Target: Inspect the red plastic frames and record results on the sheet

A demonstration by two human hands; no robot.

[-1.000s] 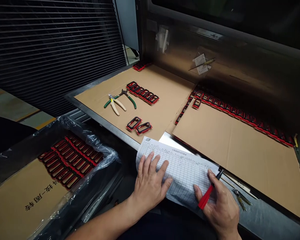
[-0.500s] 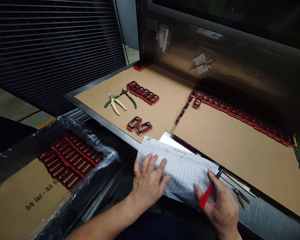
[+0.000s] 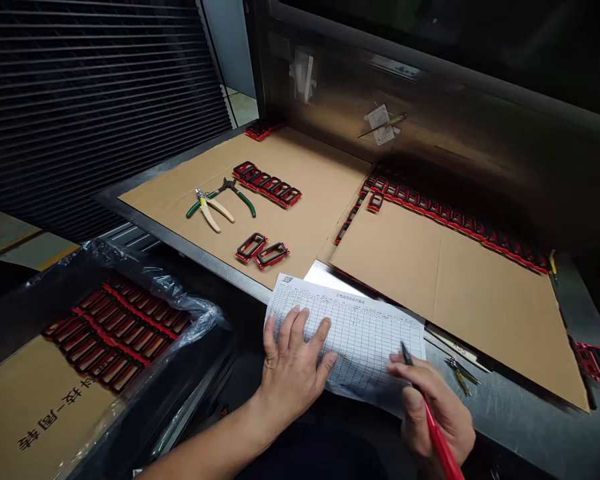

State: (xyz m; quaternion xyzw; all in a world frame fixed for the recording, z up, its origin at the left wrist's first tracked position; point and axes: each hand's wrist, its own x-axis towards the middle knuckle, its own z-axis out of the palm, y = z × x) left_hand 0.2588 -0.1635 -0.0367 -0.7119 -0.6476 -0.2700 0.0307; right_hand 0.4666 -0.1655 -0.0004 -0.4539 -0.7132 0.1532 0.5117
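Note:
A printed form with a grid and some handwriting lies at the table's front edge. My left hand rests on its left part, fingers spread flat and holding nothing. In my right hand is a red pen with a black tip end, gripped between thumb and fingers. The pen's tip points up and to the left, over the right side of the sheet. Whether it touches the paper I cannot tell.
Cardboard sheets cover the metal table. Red-and-black frames stand in rows, and two more frames lie nearer. Cutting pliers are at left. A plastic-lined box at lower left holds similar frames. Small tools lie right of the form.
My right hand has let go of the sheet's right edge and turned the pen so its dark tip points at the form. My left hand stays flat on the paper. The view has shifted right.

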